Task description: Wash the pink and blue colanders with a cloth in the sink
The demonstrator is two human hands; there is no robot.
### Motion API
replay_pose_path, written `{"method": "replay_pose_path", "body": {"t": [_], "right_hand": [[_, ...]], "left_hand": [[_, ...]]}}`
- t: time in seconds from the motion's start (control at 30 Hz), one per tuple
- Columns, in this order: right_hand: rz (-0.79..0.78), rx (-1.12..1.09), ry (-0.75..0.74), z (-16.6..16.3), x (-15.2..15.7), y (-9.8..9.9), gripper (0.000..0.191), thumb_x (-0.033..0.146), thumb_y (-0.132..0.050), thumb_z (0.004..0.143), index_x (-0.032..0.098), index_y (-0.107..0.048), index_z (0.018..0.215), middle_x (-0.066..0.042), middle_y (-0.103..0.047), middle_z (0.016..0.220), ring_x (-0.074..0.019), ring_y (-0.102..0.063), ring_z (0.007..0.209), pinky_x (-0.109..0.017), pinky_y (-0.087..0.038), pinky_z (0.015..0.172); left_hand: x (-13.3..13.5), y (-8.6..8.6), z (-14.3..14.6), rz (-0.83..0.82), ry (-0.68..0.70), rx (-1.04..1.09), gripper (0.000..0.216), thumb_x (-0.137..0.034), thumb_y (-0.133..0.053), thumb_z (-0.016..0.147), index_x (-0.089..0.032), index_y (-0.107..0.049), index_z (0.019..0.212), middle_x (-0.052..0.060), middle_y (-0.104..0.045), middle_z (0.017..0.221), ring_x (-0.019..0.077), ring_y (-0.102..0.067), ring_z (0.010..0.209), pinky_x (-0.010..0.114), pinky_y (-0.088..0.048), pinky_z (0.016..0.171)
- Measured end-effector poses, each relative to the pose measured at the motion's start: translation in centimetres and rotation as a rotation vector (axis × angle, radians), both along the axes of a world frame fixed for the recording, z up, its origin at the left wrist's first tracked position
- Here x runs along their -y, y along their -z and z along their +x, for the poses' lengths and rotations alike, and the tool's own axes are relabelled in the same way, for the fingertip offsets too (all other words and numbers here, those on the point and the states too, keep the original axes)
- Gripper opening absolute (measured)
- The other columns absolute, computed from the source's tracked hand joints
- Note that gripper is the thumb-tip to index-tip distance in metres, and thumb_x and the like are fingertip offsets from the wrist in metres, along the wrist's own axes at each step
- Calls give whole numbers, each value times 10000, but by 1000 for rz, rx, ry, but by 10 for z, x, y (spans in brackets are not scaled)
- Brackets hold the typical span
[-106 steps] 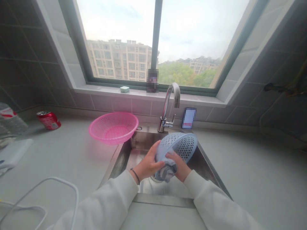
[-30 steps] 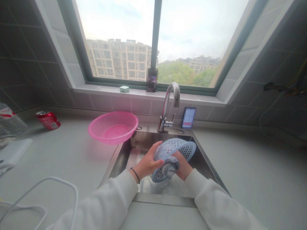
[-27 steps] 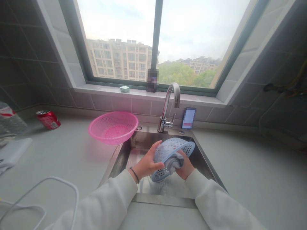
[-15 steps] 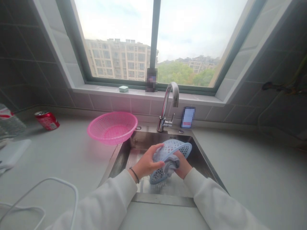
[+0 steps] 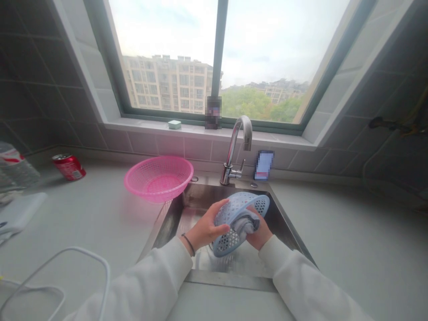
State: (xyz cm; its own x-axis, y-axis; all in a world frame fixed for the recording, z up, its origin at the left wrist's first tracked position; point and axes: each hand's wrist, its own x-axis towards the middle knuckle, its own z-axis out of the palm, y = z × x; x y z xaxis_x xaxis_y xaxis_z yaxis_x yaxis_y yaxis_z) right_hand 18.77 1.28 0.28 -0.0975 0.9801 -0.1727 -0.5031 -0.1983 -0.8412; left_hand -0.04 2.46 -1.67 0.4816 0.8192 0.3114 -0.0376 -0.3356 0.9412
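Left hand (image 5: 207, 227) held blue basket (image 5: 232, 209), grip closed on its side, thumb at near rim. Right hand (image 5: 260, 232) had grip clenched on bunched grey cloth (image 5: 245, 224), pressed against basket; some fingers hidden. Basket was tilted above sink (image 5: 230, 280), below faucet (image 5: 232, 149). Pink basket (image 5: 158, 180) stood on bench (image 5: 354, 236) at sink's left edge; red can (image 5: 69, 167) lay farther left.

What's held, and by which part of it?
Left grip: blue basket, by its left side, thumb near the rim. Right grip: cloth, bunched; exact hold hidden.
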Motion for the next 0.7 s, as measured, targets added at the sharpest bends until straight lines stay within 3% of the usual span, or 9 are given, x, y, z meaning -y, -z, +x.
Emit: {"method": "replay_pose_path", "body": {"t": [0.13,0.27,0.4,0.53,0.7], "right_hand": [[18,49,-24,-3,3,0,309,468,-770,762,242,-749,971,-57,-801,993,-286,-740,987,-416,-594,906],[94,217,-89,-11,10,-1,393,326,-829,729,224,-727,1095,-53,-790,1063,-280,-725,1026,-412,-553,969],[204,253,-14,-3,8,0,319,333,-840,700,242,-759,995,-56,-784,1093,-293,-690,1117,-410,-533,1021],[113,93,31,1,3,2,274,467,-776,747,276,-747,942,-35,-800,982,-288,-735,1000,-431,-590,915],[102,150,-38,-11,8,4,355,327,-836,691,253,-728,1020,-31,-794,1000,-271,-735,954,-396,-574,915]], "left_hand": [[1,2,1,11,38,-10,1029,-647,-832,688,-246,-409,1535,146,-417,1569,393,-386,1457,533,-260,1245],[2,2,0,36,10,22,929,-656,-773,747,-247,-445,1514,139,-470,1525,384,-441,1414,525,-298,1226],[1,-1,0,68,8,7,866,-674,-750,762,-231,-513,1468,145,-484,1500,387,-455,1393,518,-315,1213],[2,-3,0,66,15,5,920,-731,-714,764,-218,-485,1492,158,-464,1514,386,-422,1421,515,-288,1227],[1,-1,1,61,9,23,951,-790,-680,747,-224,-488,1487,156,-464,1512,385,-432,1415,512,-301,1224]]}}
